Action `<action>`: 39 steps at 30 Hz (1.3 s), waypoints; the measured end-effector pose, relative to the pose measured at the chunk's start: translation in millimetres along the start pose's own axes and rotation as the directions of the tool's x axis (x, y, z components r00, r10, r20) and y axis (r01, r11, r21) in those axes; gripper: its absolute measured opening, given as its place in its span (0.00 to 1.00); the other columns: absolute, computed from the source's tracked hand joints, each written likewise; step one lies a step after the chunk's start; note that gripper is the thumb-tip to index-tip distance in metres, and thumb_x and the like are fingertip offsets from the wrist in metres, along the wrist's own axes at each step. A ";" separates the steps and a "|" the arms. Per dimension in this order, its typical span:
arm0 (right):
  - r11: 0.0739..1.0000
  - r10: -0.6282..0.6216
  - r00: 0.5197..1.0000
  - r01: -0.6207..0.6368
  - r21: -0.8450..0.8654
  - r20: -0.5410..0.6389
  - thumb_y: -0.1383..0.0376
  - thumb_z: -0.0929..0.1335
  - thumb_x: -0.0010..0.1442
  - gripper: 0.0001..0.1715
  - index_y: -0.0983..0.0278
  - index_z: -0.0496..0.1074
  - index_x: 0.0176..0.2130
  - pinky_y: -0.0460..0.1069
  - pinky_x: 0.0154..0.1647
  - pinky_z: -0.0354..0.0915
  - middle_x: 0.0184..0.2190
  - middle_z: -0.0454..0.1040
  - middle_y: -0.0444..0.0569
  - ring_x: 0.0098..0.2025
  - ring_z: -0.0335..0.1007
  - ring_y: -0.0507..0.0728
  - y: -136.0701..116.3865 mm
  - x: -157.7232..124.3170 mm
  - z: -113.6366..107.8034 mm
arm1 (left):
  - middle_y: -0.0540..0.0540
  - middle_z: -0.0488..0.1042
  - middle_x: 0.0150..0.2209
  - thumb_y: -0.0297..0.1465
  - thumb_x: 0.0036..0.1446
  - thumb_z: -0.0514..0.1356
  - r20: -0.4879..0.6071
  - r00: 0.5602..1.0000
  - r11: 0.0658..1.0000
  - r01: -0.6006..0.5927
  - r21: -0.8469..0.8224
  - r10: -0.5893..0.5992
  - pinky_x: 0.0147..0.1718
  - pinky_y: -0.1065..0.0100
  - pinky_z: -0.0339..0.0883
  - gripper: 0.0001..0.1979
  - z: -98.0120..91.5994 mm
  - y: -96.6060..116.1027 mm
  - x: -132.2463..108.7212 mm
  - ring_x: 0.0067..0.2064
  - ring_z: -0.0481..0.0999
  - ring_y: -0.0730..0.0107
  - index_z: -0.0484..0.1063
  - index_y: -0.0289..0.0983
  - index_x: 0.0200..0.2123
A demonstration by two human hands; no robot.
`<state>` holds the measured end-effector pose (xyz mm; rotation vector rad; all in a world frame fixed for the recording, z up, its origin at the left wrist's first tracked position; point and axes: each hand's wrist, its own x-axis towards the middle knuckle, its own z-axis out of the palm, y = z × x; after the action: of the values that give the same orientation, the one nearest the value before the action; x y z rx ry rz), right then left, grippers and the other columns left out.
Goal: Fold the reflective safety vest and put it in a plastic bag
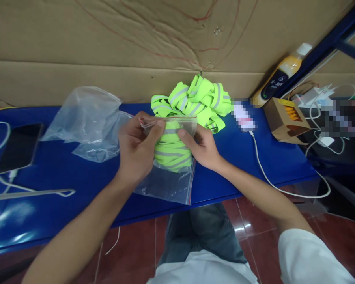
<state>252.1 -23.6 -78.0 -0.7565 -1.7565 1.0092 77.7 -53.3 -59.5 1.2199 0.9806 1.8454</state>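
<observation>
A clear zip bag [174, 185] with a red-edged top lies over the blue table, a rolled neon-yellow strap with grey stripes [174, 152] inside it. My left hand [139, 144] pinches the bag's upper left corner between thumb and fingers. On the bag's right side, my right hand [202, 146] grips it near the top, thumb in front and fingers partly hidden behind. Just behind the bag sits a loose heap of the same neon strap [195, 98].
Empty plastic bags [88, 118] lie at the left, beside a black phone [20, 146] and white cables. To the right are a cabled device [245, 117], an open cardboard box [286, 120] and a leaning juice bottle [279, 77]. Cardboard stands along the back.
</observation>
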 end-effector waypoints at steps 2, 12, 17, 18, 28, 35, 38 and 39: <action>0.991 -0.002 0.998 0.010 0.133 -0.060 0.44 0.73 0.72 0.23 0.58 0.84 0.49 0.55 0.50 0.77 0.37 0.83 0.46 0.43 0.79 0.58 -3.6 2.4 1.5 | 0.49 0.82 0.33 0.40 0.58 0.81 -0.005 1.000 1.000 -0.017 0.004 0.017 0.36 0.70 0.73 0.16 2.5 -1.0 -1.9 0.34 0.78 0.71 0.81 0.38 0.32; 0.973 -0.145 0.976 0.171 0.157 -0.164 0.55 0.76 0.70 0.09 0.56 0.85 0.42 0.57 0.52 0.80 0.44 0.87 0.47 0.47 0.84 0.58 -13.0 5.8 -2.0 | 0.45 0.83 0.44 0.42 0.61 0.79 0.109 0.986 0.979 -0.142 0.149 0.127 0.50 0.58 0.79 0.14 4.8 6.0 -6.6 0.47 0.84 0.60 0.82 0.44 0.43; 0.970 -0.199 0.954 0.225 0.095 -0.224 0.52 0.77 0.70 0.15 0.57 0.84 0.35 0.54 0.42 0.78 0.37 0.86 0.46 0.40 0.81 0.56 -14.2 7.1 -7.0 | 0.46 0.84 0.43 0.45 0.61 0.79 0.129 0.988 0.982 -0.101 0.157 0.081 0.47 0.59 0.79 0.19 9.1 1.5 -11.3 0.45 0.84 0.60 0.82 0.43 0.48; 0.972 -0.202 0.953 0.224 0.075 -0.227 0.52 0.76 0.71 0.15 0.57 0.84 0.35 0.54 0.42 0.78 0.37 0.86 0.46 0.40 0.82 0.56 -14.2 7.4 -8.4 | 0.46 0.84 0.43 0.46 0.61 0.78 0.132 0.989 0.988 -0.077 0.135 0.058 0.46 0.60 0.79 0.19 9.1 -0.4 -11.4 0.44 0.84 0.59 0.83 0.43 0.48; 0.963 -0.265 0.921 0.268 -0.030 -0.287 0.49 0.75 0.73 0.26 0.60 0.78 0.27 0.51 0.30 0.67 0.25 0.75 0.43 0.28 0.70 0.52 -24.2 4.4 -4.1 | 0.50 0.75 0.28 0.40 0.70 0.71 0.141 0.934 0.796 -0.354 0.490 0.329 0.31 0.64 0.61 0.13 5.9 11.1 -19.8 0.30 0.71 0.68 0.82 0.40 0.33; 0.948 -0.316 0.906 0.315 -0.049 -0.282 0.53 0.72 0.76 0.18 0.58 0.84 0.37 0.55 0.44 0.77 0.38 0.86 0.48 0.40 0.81 0.57 -16.9 6.5 -2.9 | 0.46 0.82 0.38 0.44 0.67 0.74 0.136 0.965 0.924 -0.253 0.288 0.223 0.40 0.62 0.74 0.13 10.4 7.4 -10.8 0.39 0.81 0.63 0.84 0.41 0.43; 0.955 -0.296 0.916 0.291 -0.062 -0.270 0.53 0.71 0.76 0.17 0.57 0.86 0.41 0.56 0.49 0.79 0.42 0.88 0.49 0.45 0.83 0.58 -14.8 9.5 -7.6 | 0.45 0.83 0.39 0.47 0.67 0.74 0.137 0.967 0.950 -0.239 0.199 0.215 0.41 0.60 0.77 0.15 8.5 5.7 -3.8 0.40 0.82 0.61 0.84 0.43 0.43; 0.958 -0.285 0.920 0.281 -0.052 -0.271 0.52 0.72 0.76 0.17 0.57 0.87 0.41 0.56 0.49 0.79 0.42 0.88 0.49 0.45 0.84 0.59 -14.1 10.6 -9.6 | 0.46 0.82 0.37 0.48 0.68 0.73 0.123 0.969 0.947 -0.237 0.216 0.215 0.39 0.59 0.77 0.14 6.8 4.7 -1.7 0.39 0.82 0.61 0.85 0.43 0.42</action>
<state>256.3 -18.6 -59.0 -0.5963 -1.5738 0.6633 83.9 -55.6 -54.2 1.6063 1.0575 1.8614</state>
